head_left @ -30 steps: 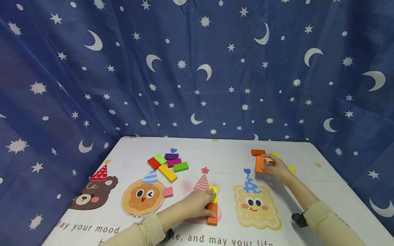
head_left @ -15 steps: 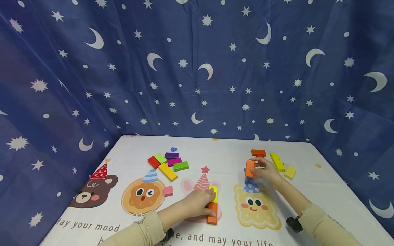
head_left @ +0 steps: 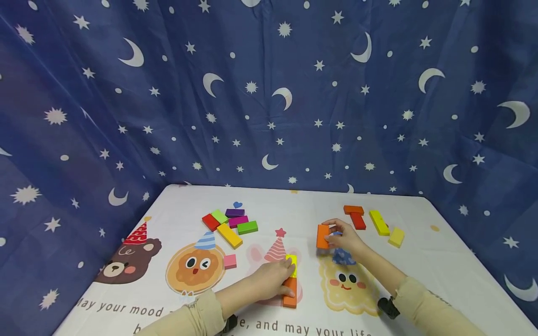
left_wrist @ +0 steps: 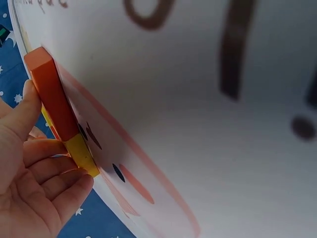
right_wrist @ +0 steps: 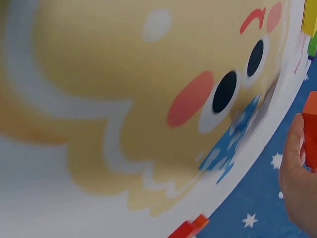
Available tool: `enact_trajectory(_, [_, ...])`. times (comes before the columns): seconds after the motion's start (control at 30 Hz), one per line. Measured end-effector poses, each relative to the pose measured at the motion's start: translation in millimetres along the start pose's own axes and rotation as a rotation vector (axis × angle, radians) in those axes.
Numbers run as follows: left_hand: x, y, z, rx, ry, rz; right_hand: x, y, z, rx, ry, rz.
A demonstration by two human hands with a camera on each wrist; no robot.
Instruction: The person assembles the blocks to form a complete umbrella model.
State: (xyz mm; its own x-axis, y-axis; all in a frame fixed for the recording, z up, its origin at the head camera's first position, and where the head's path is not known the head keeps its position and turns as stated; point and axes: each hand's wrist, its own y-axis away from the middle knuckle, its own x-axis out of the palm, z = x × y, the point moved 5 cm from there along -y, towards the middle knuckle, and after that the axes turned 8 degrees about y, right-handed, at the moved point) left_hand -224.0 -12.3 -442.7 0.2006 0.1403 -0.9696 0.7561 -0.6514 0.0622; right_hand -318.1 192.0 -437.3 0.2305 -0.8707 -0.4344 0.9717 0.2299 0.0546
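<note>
In the head view my left hand holds an orange block and a yellow block set end to end on the tablecloth. The left wrist view has the thumb against the orange block and the fingertips by the yellow block; bits of yellow and red show behind them. My right hand pinches another orange block between thumb and fingers, raised over the cloth with a shadow below. Part of that orange block enters the right wrist view at its right edge.
At back left lie several coloured blocks, among them a purple block and a green block. A pink block is nearer. Back right has a dark orange block, a red block and yellow blocks. A starry curtain hangs behind.
My right hand has carried its orange block left and toward me, away from the back right blocks, uncovering the red and yellow ones there. The left hand stays in place.
</note>
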Motion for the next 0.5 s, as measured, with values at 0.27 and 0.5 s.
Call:
enact_trajectory(0.27, [1.3,0.6,0.9,0.017,-0.038,-0.004,22.0,-6.0,4.2,-0.017,-0.003,0.044])
enact_trajectory(0.5, [1.8,1.0,1.8,0.024,-0.059,-0.01,35.6,-7.7,10.5,-0.017,0.019,0.061])
